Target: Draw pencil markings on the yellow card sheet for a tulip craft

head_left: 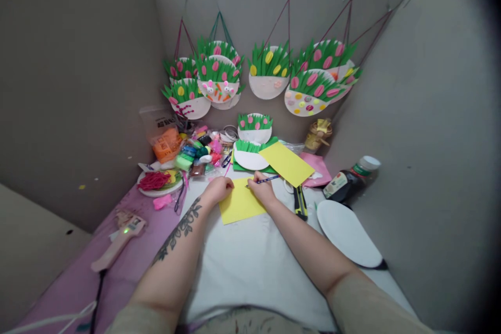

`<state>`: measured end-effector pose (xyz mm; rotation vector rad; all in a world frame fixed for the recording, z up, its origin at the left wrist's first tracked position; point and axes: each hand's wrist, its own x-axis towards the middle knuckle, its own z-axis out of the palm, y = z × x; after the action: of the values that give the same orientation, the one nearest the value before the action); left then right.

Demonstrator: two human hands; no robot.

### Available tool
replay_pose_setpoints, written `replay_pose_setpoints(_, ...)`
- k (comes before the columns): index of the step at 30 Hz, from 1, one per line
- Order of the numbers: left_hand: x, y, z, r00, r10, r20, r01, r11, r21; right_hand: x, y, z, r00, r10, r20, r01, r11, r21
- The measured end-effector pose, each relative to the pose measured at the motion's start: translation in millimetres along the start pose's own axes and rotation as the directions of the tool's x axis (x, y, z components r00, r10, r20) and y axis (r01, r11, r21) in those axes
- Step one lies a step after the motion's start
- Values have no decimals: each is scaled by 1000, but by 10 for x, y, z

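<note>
A yellow sheet of paper (pixel 242 206) lies on the white cloth in front of me, turned slightly askew. My left hand (pixel 219 190) is closed at the sheet's upper left edge, its curled fingertips pressed on the paper. In my right hand (pixel 263 189) a dark patterned pencil (pixel 268 179) is gripped, its tip down at the paper near the middle. The pencil's back end points right. Just beyond lies a second yellow sheet (pixel 287 163), partly over a white half-plate with green paper grass (pixel 250 155).
Right of my hand lie a black-and-yellow utility knife (pixel 300 203), a dark bottle (pixel 350 180) on its side and white paper plates (pixel 348 232). To the left are packets of coloured clay (pixel 199 151), pink yarn (pixel 154 181) and a glue gun (pixel 119 240). Decorated plates (pixel 270 86) hang behind.
</note>
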<state>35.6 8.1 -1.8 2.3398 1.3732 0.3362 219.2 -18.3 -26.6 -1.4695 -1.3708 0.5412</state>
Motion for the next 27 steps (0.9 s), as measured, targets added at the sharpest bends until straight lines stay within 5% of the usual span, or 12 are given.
replay_pose_setpoints(11,8,-21,15,1000,17,-9,-17,1000,-7,1,37,4,1000,-10,-2,10,999,42)
replay_pose_setpoints(16,6,-19,18,999,42,-33,-43,999,-28,24,102,-57,995,-6,-101,15,996,91)
replay_pose_setpoints(23,8,-76,-171,969,-66,-239,58,997,-43,102,278,-285,964,41,-261,-13,994,110)
replay_pose_setpoints(27,-41,-72,-203,967,-96,-238,99,995,1,127,368,-345,961,42,-272,-11,994,112)
